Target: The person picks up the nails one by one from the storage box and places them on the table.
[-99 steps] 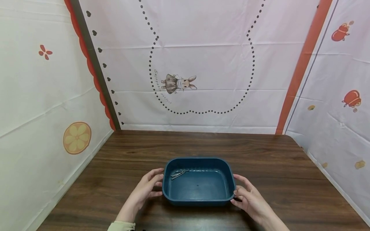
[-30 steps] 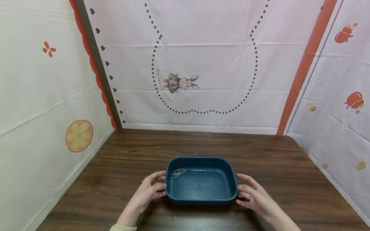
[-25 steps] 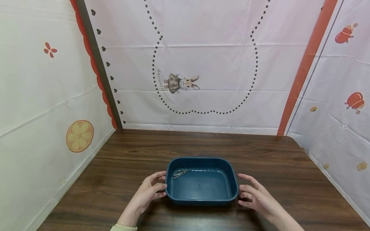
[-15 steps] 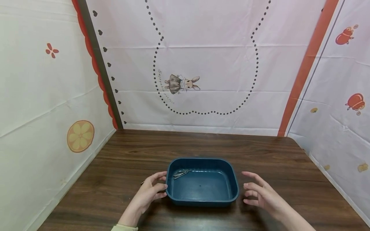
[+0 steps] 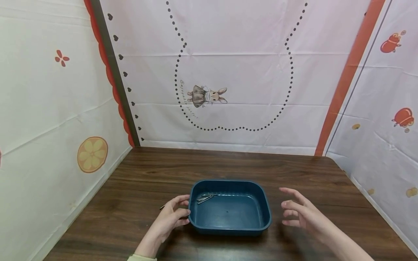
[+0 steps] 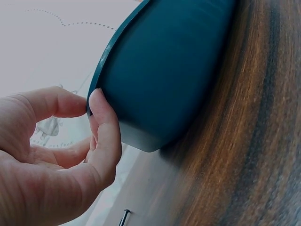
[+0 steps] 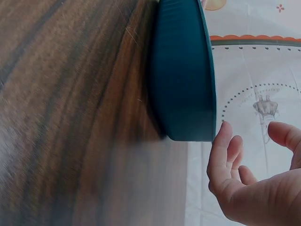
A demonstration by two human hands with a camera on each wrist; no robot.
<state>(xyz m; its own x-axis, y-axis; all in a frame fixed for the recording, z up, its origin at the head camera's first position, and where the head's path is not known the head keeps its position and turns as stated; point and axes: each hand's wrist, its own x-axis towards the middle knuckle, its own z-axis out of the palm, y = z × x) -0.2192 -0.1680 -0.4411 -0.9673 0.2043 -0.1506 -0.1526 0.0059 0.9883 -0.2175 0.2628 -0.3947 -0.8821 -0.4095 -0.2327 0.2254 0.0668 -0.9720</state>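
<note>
A dark blue rectangular tray point(image 5: 228, 212) with rounded corners stands on the brown wood-grain table. Several thin silver nails point(image 5: 205, 198) lie in a loose bunch at its back left corner. My left hand point(image 5: 166, 219) holds the tray at its left side; in the left wrist view the thumb tip meets the rim, and a fingertip point(image 6: 99, 101) lies against the outer wall just below. Off the right side my right hand point(image 5: 303, 214) hovers with loosely bent fingers and nothing in them, a gap between it and the tray.
One nail point(image 5: 162, 207) lies on the table point(image 5: 137, 192) beyond my left hand, and its flat head shows in the left wrist view. Printed white cloth point(image 5: 241, 83) hangs as walls behind and along both sides of the table.
My right hand has let go of the tray's right side and moved away to the right. The left hand keeps its place at the left side, and the tray stays about where it was.
</note>
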